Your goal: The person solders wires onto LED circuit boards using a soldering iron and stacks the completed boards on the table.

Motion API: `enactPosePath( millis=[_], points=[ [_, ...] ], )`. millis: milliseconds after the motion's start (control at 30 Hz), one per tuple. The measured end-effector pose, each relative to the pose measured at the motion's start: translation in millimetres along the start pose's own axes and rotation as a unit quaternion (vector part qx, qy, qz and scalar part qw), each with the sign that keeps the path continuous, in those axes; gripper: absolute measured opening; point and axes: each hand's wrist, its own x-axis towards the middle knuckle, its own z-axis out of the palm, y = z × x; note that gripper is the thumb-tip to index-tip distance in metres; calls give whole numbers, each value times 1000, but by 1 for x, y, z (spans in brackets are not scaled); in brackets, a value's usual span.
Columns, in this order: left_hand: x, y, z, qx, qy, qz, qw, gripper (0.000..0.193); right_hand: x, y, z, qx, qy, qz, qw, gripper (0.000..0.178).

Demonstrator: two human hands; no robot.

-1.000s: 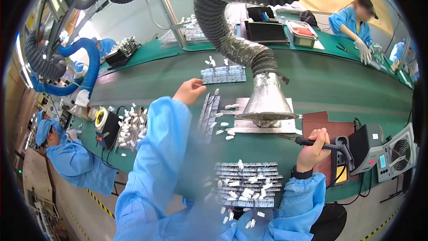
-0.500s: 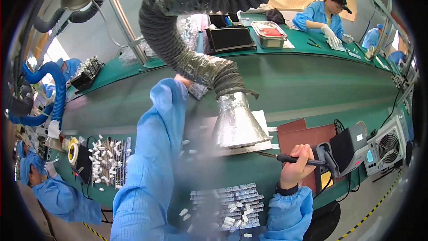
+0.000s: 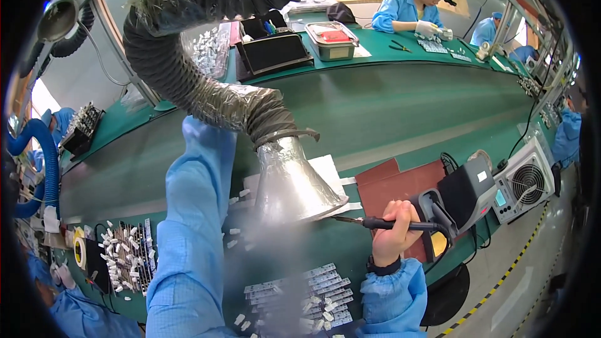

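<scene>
My right hand (image 3: 396, 235) is closed around the black handle of a soldering iron (image 3: 377, 223), its tip pointing left close to the rim of the silver extraction hood (image 3: 294, 181). My left forearm in its blue sleeve (image 3: 188, 219) reaches far forward, and the left hand is hidden behind the ribbed black duct (image 3: 216, 103). A white sheet (image 3: 325, 170) lies partly behind the hood. Nearer me are rows of narrow circuit board strips (image 3: 325, 280) with small white connectors (image 3: 311, 305) on and around them. A grey blur covers part of the middle.
On the right stand a black soldering station (image 3: 466, 191) and a grey box with a fan (image 3: 526, 178), beside a reddish-brown mat (image 3: 394, 191). At left lies a pile of strips with white connectors (image 3: 128, 253). Across the bench a co-worker (image 3: 416, 9) handles small parts.
The whole view has shifted, so the hood and my arms appear further left. My left hand, partly visible by the duct before, is now hidden. The right hand still holds the soldering iron.
</scene>
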Motion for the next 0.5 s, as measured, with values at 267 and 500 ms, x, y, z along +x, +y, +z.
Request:
enactPosePath(
  millis=[267,500],
  points=[
    [78,7,17,-16,42,2,999,48,-3,1,3,-26,-23,4,999,39],
    [98,4,-1,-19,67,7,998,45,-1,-1,-1,-29,-20,11,999,39]
  ],
)
